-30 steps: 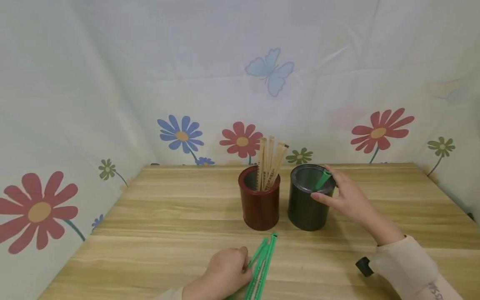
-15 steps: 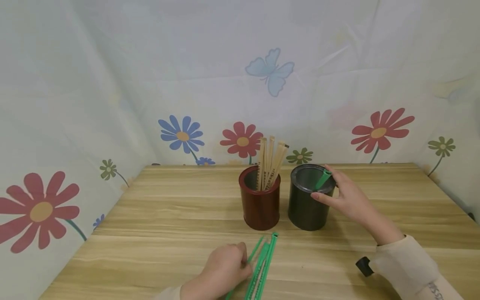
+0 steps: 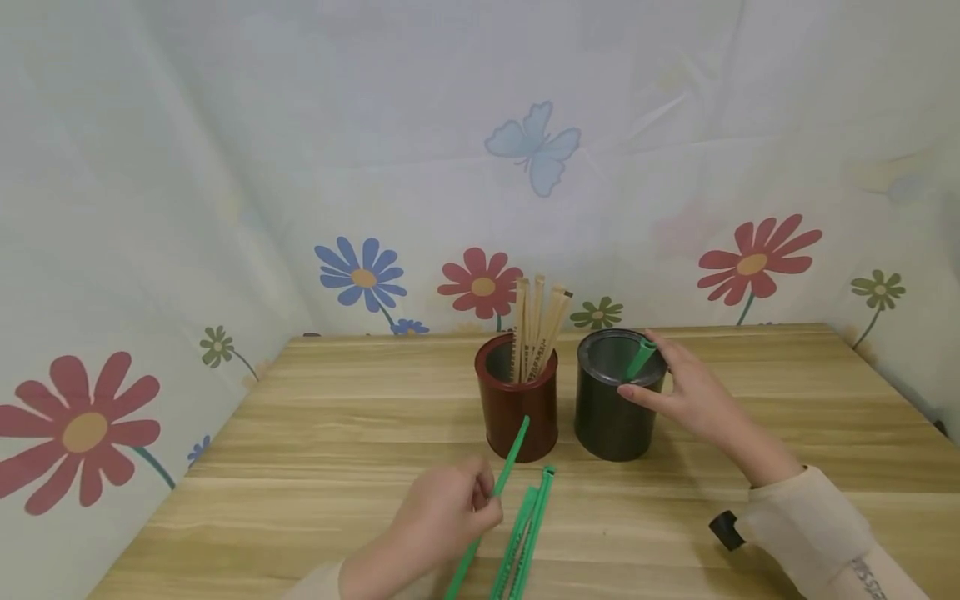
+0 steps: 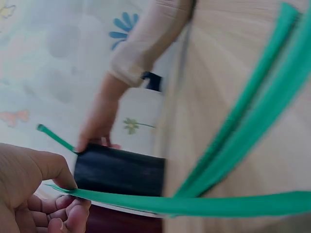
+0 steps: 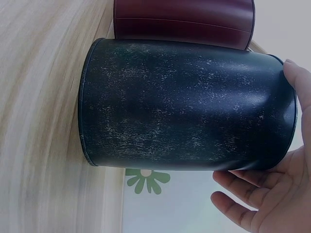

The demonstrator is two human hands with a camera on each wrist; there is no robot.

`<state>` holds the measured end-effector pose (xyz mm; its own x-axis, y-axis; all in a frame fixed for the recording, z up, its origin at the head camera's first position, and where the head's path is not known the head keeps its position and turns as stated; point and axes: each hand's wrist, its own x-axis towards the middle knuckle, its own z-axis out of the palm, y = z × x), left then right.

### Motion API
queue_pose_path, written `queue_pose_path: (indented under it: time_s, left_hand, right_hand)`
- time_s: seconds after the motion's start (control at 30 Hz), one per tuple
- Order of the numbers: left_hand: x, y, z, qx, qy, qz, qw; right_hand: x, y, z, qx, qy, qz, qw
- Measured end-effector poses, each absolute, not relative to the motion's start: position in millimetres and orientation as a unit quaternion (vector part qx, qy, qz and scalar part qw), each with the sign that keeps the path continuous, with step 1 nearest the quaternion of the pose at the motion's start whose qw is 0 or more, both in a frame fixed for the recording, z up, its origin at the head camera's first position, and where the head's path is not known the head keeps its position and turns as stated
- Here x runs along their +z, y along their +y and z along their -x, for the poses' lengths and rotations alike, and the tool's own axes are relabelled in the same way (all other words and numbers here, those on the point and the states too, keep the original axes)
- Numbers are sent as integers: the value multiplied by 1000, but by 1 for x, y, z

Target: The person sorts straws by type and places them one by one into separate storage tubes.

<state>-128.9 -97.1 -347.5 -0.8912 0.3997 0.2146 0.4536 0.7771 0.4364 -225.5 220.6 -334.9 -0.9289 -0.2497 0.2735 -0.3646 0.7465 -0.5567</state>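
My left hand (image 3: 442, 508) pinches a long, thin green-wrapped stick (image 3: 512, 458) between thumb and forefinger, tilted with its far end raised. Beside it on the table lie further green-wrapped sticks (image 3: 517, 533), printed along their sides. My right hand (image 3: 697, 392) grips the rim of a dark cylindrical holder (image 3: 615, 421), thumb at the front and fingers round the far side. One green-wrapped stick (image 3: 640, 360) leans inside that holder against the rim. In the right wrist view the dark holder's scuffed wall (image 5: 184, 107) fills the middle, with the fingers curled near its mouth.
A dark red cylindrical holder (image 3: 517, 417) stands just left of the dark one, with several beige paper-wrapped sticks (image 3: 537, 325) upright in it. The wood-grain table (image 3: 360, 400) ends at a flower-print cloth (image 3: 420, 150) behind.
My left hand has drawn one green-wrapped stick away from the bundle and raised it, its far end now overlapping the red holder. The right hand keeps its grip on the dark holder.
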Motion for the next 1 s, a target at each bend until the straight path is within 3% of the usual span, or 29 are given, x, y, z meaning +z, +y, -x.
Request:
queue_pose_path:
  time_s: [0.47,0.7,1.0]
  left_hand:
    - [-290,-94,136,-321,-917,215,102]
    - [-274,-87,144,-357,-875,266,190]
    - [-258,-77,155,-382,-829,311,265]
  right_hand:
    - [-336,221,227,319,-928,-168,93]
    - [-337,221,227,319,-927,-171,97]
    - [-338,221,227,324,-924,-175,104]
